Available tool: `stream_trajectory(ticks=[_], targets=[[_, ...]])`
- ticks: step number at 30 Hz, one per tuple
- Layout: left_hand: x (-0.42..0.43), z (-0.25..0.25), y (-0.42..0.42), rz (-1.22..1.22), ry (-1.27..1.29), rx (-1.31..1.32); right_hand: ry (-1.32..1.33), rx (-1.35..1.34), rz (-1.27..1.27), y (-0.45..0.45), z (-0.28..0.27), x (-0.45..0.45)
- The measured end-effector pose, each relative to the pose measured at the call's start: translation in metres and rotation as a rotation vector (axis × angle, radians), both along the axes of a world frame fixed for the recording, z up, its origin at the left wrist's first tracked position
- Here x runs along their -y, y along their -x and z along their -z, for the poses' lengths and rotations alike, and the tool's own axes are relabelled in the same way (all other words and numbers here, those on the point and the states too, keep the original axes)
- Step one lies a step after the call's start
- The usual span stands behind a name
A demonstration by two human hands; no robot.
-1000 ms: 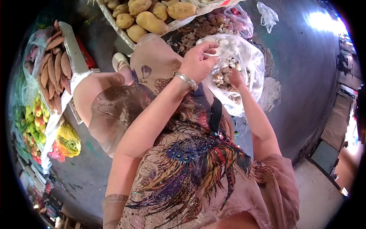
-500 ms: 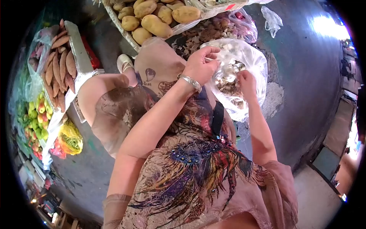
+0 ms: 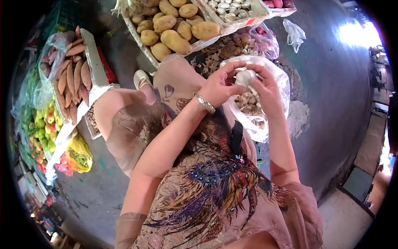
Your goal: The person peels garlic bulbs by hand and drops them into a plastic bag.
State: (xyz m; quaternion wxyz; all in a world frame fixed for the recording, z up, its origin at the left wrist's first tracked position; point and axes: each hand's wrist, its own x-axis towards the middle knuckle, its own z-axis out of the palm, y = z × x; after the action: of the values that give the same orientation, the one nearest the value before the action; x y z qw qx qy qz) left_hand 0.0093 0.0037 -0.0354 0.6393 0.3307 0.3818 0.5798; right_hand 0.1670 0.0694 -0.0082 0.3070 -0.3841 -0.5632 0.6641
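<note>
In my head view, one garlic bulb (image 3: 245, 77) is up between the hands, over the plastic bag (image 3: 282, 79). More bulbs (image 3: 248, 102) lie in that bag, and white bulbs (image 3: 233, 10) sit in a crate (image 3: 238, 28) beyond; how many are done I cannot tell. My left hand (image 3: 226, 81) curls thumb and fingers round the bulb, my right hand (image 3: 267, 88) closes its grip from the opposite side, both reaching forward.

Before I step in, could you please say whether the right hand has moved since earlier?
Yes: the right hand has moved up the view, nearer the potato crate.
</note>
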Motion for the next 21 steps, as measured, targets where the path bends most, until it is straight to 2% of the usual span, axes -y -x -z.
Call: stream_trajectory(ticks=[3, 6, 8, 9, 11, 12, 14, 17, 21], targets=[[0.002, -0.002, 0.000, 0.017, -0.027, -0.003, -0.145, 0.129, -0.102, -0.003, 0.000, -0.002], [0.004, -0.006, 0.000, 0.064, 0.078, 0.036, -0.146, 0.107, -0.032, 0.000, 0.003, -0.003], [0.004, 0.002, -0.007, -0.006, -0.110, -0.041, -0.190, 0.106, 0.017, 0.005, 0.009, -0.003], [0.004, 0.000, -0.006, -0.006, -0.112, -0.042, -0.192, 0.106, 0.017, 0.006, 0.010, -0.005], [0.005, -0.004, -0.001, 0.042, 0.000, 0.003, -0.087, 0.133, 0.079, 0.010, 0.012, -0.007], [0.004, -0.003, -0.001, 0.041, -0.001, -0.001, -0.089, 0.129, 0.079, 0.011, 0.013, -0.007], [0.003, 0.002, -0.002, -0.001, -0.091, 0.008, 0.093, -0.001, 0.169, 0.011, 0.015, -0.008], [0.004, -0.002, 0.000, 0.025, -0.078, 0.036, 0.164, -0.054, 0.168, 0.012, 0.012, -0.005], [0.003, -0.005, 0.001, 0.017, -0.088, 0.145, 0.002, 0.092, 0.114, 0.008, 0.023, -0.008]])
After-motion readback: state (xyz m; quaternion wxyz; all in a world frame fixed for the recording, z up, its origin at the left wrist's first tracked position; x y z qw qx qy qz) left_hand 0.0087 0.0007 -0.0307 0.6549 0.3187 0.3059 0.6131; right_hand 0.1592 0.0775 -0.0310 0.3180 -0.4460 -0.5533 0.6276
